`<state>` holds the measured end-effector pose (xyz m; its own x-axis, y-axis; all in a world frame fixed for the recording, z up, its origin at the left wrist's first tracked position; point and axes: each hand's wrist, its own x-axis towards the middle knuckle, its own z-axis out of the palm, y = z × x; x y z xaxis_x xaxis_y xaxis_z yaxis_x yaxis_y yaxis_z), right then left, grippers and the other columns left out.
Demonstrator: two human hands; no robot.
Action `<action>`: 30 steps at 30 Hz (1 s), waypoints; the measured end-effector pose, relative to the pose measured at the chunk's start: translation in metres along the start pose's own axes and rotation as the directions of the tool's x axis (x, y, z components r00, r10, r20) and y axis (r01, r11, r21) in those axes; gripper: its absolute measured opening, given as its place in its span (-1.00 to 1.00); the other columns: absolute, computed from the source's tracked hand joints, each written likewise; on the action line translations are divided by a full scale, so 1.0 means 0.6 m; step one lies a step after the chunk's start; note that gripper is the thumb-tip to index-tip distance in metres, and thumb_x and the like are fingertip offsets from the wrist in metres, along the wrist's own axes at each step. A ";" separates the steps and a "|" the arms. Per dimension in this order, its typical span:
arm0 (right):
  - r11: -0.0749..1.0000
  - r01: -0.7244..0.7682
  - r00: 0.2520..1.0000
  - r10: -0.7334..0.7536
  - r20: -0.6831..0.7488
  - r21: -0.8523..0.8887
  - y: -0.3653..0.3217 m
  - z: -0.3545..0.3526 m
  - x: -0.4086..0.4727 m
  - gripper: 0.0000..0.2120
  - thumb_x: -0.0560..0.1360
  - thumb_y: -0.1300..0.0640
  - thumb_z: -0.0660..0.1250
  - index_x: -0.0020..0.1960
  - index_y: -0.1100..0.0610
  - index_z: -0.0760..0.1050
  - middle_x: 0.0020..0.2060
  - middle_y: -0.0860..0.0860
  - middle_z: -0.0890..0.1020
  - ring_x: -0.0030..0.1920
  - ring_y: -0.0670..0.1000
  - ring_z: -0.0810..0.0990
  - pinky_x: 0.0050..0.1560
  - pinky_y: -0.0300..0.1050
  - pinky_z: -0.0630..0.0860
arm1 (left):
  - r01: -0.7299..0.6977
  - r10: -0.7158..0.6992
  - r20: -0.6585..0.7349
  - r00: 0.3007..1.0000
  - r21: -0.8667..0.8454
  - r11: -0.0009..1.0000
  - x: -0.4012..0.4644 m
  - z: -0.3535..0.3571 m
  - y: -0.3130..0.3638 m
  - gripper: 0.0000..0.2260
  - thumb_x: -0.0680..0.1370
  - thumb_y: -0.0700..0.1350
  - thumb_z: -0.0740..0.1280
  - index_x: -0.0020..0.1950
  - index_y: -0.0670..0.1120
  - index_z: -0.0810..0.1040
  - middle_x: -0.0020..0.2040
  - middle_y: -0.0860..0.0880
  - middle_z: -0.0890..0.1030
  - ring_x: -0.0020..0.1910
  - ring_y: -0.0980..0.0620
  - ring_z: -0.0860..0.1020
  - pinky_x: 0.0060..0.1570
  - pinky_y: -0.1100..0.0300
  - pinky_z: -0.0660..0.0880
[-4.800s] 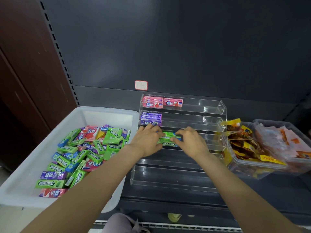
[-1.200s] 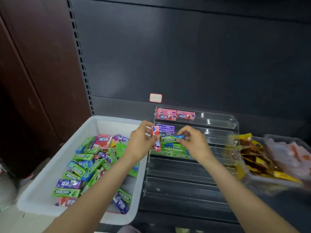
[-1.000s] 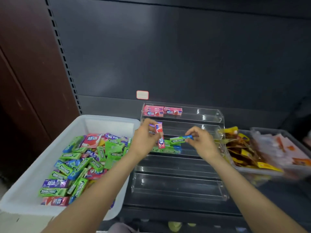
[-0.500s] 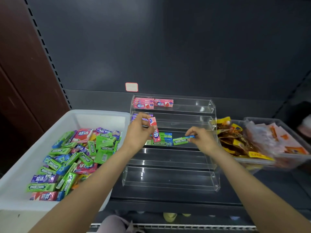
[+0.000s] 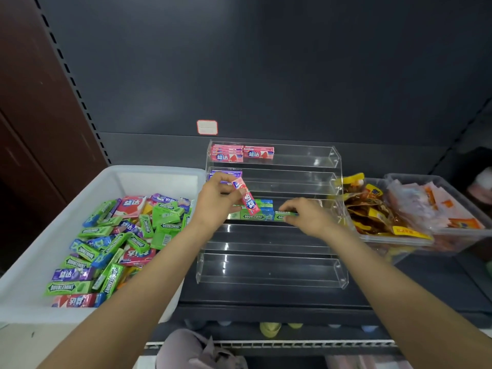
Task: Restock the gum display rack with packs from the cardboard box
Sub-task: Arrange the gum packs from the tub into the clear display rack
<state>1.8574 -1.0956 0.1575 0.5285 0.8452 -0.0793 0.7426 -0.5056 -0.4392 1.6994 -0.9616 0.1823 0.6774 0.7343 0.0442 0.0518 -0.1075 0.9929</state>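
1. Progress check: the right hand (image 5: 306, 215) has come down to the third tier of the clear rack (image 5: 338, 166). Half a second ago it was holding the green pack (image 5: 286, 216) just above that tier; now the pack sits low in the row, right beside the green packs already there (image 5: 251, 215). Fingers are curled over its right end, so it's gripped, not let go yet.

2. Left hand (image 5: 217, 201) hasn't really moved. It's parked in front of the second and third tiers, pinching a pink pack (image 5: 246, 199) between thumb and fingertips, tilted with its lower end hanging over the green row.

3. What that means, as I read it: the green row is getting one pack longer, and the pink one is next. It probably belongs on the top tier with the other pink packs (image 5: 241, 153), since the colours are sorted by tier.

4. Purple packs (image 5: 226, 173) are on the second tier, mostly hidden behind the left hand.

5. Loads left to do. The white bin (image 5: 34, 257) on the left is full of mixed green, purple, pink and blue packs, and the two bottom tiers hold nothing I can see. It's a plastic bin, not cardboard, but clearly the supply.

6. Snack tubs (image 5: 399, 239) on the right aren't part of this.
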 end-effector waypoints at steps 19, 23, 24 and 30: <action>0.827 0.282 0.955 -0.195 -0.223 0.486 -0.117 -0.040 0.017 -0.48 0.42 0.26 0.43 0.30 -0.07 0.40 -0.12 0.02 0.62 -0.13 -0.05 0.61 0.01 -0.15 0.54 | -0.150 0.142 0.080 0.987 0.111 0.982 0.029 -0.011 0.056 -0.80 0.45 -0.24 0.44 0.00 -0.13 0.48 -0.22 -0.08 0.61 -0.33 -0.02 0.64 -0.23 0.17 0.62; 0.836 0.302 0.939 -0.176 -0.297 0.458 -0.118 -0.062 0.037 -0.57 0.43 0.29 0.40 0.15 -0.13 0.46 -0.23 0.00 0.56 -0.28 -0.09 0.54 -0.15 -0.26 0.49 | -0.256 0.257 0.037 0.966 0.310 0.916 0.060 -0.012 0.067 -0.80 0.49 -0.17 0.40 0.01 -0.08 0.42 -0.25 0.03 0.60 -0.30 0.17 0.58 -0.27 0.43 0.46; 0.839 0.302 0.932 -0.160 -0.327 0.452 -0.117 -0.070 0.047 -0.65 0.43 0.30 0.40 0.04 -0.10 0.47 -0.24 -0.02 0.55 -0.27 -0.09 0.53 -0.17 -0.24 0.49 | -0.288 0.299 0.038 0.953 0.412 0.864 0.069 -0.015 0.068 -0.81 0.51 -0.16 0.37 0.06 -0.08 0.41 -0.21 0.03 0.59 -0.24 0.15 0.56 -0.23 0.39 0.45; 0.847 0.245 0.847 0.049 -0.529 0.472 -0.102 -0.101 0.118 -0.79 0.45 0.33 0.36 -0.14 0.09 0.36 -0.22 0.05 0.53 -0.12 0.06 0.57 -0.05 0.04 0.58 | -0.388 0.303 0.267 0.915 0.792 0.472 0.140 -0.046 0.055 -0.61 0.57 -0.15 0.25 0.40 -0.09 0.33 0.33 -0.09 0.43 0.29 -0.07 0.40 0.27 0.10 0.35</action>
<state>1.8742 -1.0150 0.2332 0.7018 0.5999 0.3842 0.5644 -0.1390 -0.8137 1.7377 -0.8845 0.2218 0.8315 0.4597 0.3119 0.3426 -0.8663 0.3636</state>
